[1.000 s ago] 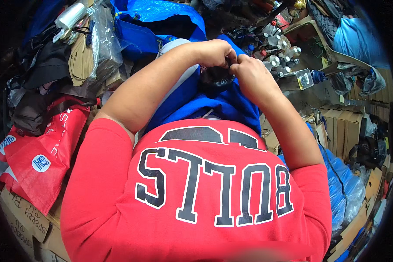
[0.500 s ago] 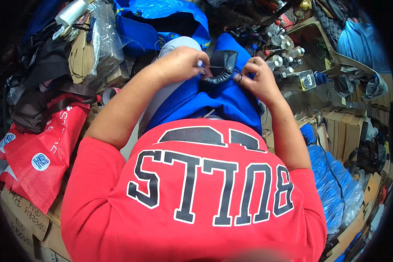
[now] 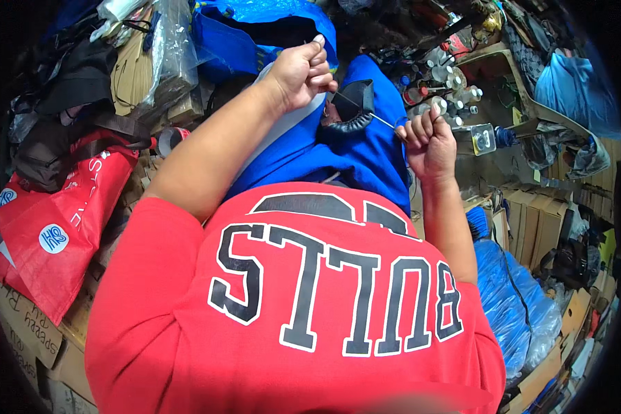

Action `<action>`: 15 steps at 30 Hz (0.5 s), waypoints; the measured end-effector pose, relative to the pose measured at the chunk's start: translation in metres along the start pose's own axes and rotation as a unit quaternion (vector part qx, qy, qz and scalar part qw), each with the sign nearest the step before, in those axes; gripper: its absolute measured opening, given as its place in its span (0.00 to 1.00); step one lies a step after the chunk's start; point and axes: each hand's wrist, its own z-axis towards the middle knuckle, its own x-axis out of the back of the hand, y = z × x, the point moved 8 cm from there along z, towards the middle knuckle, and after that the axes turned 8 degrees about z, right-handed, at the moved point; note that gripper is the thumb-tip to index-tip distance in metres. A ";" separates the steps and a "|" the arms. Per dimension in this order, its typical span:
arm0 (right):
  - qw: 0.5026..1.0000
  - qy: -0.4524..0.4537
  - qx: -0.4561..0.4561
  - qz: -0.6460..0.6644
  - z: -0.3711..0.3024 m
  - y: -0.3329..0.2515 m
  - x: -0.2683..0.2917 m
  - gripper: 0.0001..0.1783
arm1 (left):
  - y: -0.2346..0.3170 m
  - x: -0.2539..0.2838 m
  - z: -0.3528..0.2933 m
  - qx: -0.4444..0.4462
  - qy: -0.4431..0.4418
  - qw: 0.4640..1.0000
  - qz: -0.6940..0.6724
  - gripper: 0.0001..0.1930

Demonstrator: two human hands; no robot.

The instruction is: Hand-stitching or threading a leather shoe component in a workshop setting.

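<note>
A black leather shoe upper (image 3: 350, 103) with a puckered, rounded edge rests between my thighs on blue cloth. From it a thin thread (image 3: 383, 121) runs taut to both sides. My left hand (image 3: 303, 74) is closed in a fist above and left of the leather, gripping one end of the thread. On the other side, my right hand (image 3: 429, 141) is also closed, with the other end of the thread wound in its fingers. Neither hand touches the leather. Whether a needle is in either hand cannot be seen.
A blue bag (image 3: 269, 31) lies open ahead. Several bottles (image 3: 455, 86) stand at the front right beside a tray (image 3: 510, 76). A red bag (image 3: 62, 214) is at my left, and a blue plastic-wrapped bundle (image 3: 507, 290) at my right.
Both hands have moved outward from the leather, the left up and away, the right slightly right and down. The thread between them is now drawn out tight.
</note>
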 end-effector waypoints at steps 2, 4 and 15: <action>0.999 0.006 -0.026 -0.037 -0.009 -0.007 0.020 0.18 | 0.018 -0.011 -0.011 -0.013 0.078 0.988 0.130 0.22; 0.960 0.086 -0.046 -0.263 -0.028 -0.030 0.044 0.17 | 0.058 0.034 -0.023 -0.018 0.097 0.857 0.506 0.17; 0.665 -0.110 -0.063 -0.736 0.053 -0.003 -0.066 0.24 | -0.014 -0.070 -0.052 -0.142 -0.063 0.586 0.795 0.17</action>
